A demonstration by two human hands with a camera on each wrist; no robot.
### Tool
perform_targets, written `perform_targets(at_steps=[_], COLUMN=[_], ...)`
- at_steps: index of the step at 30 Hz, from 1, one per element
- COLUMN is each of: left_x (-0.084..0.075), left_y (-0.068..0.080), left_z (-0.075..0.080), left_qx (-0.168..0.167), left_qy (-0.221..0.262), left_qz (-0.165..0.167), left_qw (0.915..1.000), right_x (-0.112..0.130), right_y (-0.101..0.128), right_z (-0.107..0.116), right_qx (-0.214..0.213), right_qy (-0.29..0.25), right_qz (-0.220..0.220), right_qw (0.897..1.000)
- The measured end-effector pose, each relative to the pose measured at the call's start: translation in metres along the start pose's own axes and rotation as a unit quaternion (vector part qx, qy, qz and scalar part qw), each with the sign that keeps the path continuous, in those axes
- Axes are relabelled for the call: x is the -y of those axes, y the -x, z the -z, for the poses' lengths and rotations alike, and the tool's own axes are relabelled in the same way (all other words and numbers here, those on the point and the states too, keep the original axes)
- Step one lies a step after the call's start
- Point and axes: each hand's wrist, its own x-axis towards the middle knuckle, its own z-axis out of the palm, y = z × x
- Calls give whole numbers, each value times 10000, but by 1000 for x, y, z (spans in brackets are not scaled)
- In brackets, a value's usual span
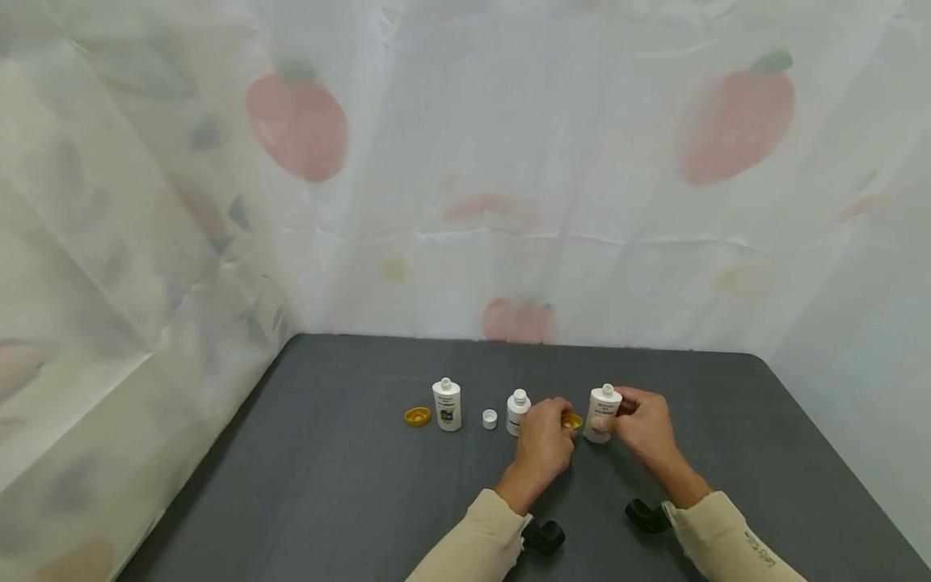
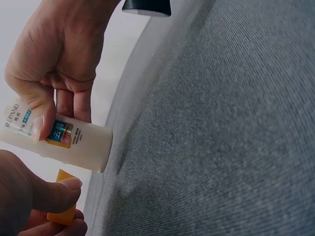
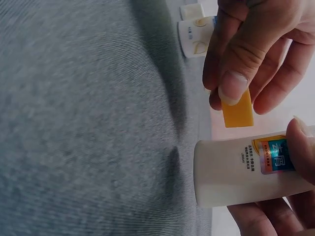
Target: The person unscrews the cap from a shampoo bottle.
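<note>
On the dark grey table [image 1: 364, 485] my right hand [image 1: 631, 419] grips a small white bottle [image 1: 602, 413] that stands upright with its neck uncapped. My left hand [image 1: 547, 436] pinches a yellow cap [image 1: 572, 421] just left of that bottle, a little apart from it. In the right wrist view the yellow cap [image 3: 237, 111] sits between the left thumb and fingers, above the labelled bottle [image 3: 246, 169]. From the left wrist, the bottle [image 2: 69, 140] shows in the right hand's fingers, with the cap [image 2: 61, 212] under the left thumb.
Two more uncapped white bottles stand to the left, one in the middle [image 1: 518, 411] and one further left [image 1: 447, 404]. A small white cap [image 1: 490, 419] lies between them and another yellow cap [image 1: 418, 416] lies at the far left. Fruit-print sheeting walls the table.
</note>
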Motion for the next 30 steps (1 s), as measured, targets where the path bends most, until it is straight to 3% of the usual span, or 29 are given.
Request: perform_targets(at_steps=[5, 15, 22, 30], left_x=[2, 5, 4, 4], left_y=[0, 1, 0, 0], left_z=[-4, -6, -8, -10], left_qx=[43, -82, 131, 336], left_qy=[-4, -161, -259, -243], left_qz=[72, -194, -21, 245], left_qw=[10000, 9996, 9996, 9988], right_x=[-4, -10, -12, -11], right_y=[-1, -3, -4, 0], right_z=[-1, -3, -3, -3], right_qx=[77, 211, 283, 293], right_qy=[-129, -94, -8, 568], right_qz=[-46, -11, 45, 291], right_qw=[9999, 9997, 9996, 9975])
